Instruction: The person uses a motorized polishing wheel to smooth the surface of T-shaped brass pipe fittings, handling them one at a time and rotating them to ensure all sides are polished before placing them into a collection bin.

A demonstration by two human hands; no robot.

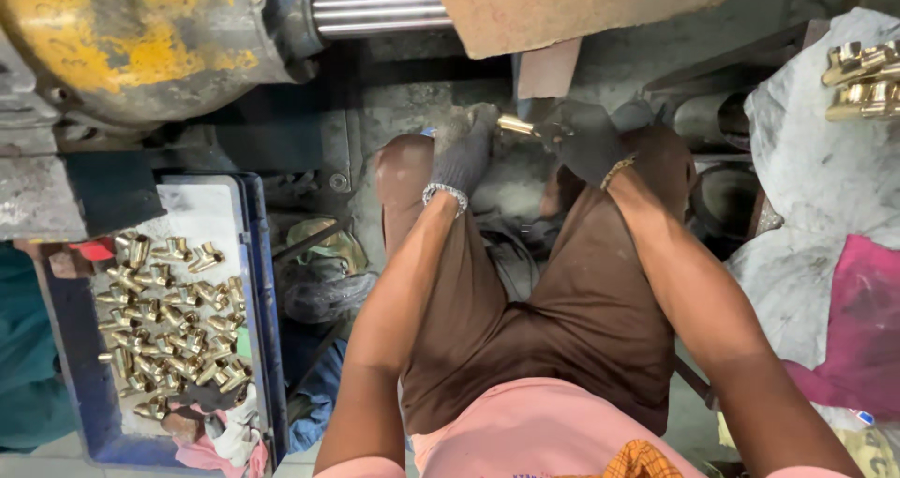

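Note:
Both my hands wear dark grey gloves and meet in front of my knees. My left hand (464,150) and my right hand (586,141) together grip a small brass fitting (517,125), pressed against the lower edge of a brown sanding belt (548,66). I sit with my knees apart in brown shorts.
A blue tray (262,281) at my left holds several brass T-shaped fittings (169,319) and some rags. More brass fittings (862,80) lie on a white sack (816,178) at the upper right. A yellow machine housing (131,37) with a steel shaft stands at the upper left. Pink cloth lies at right.

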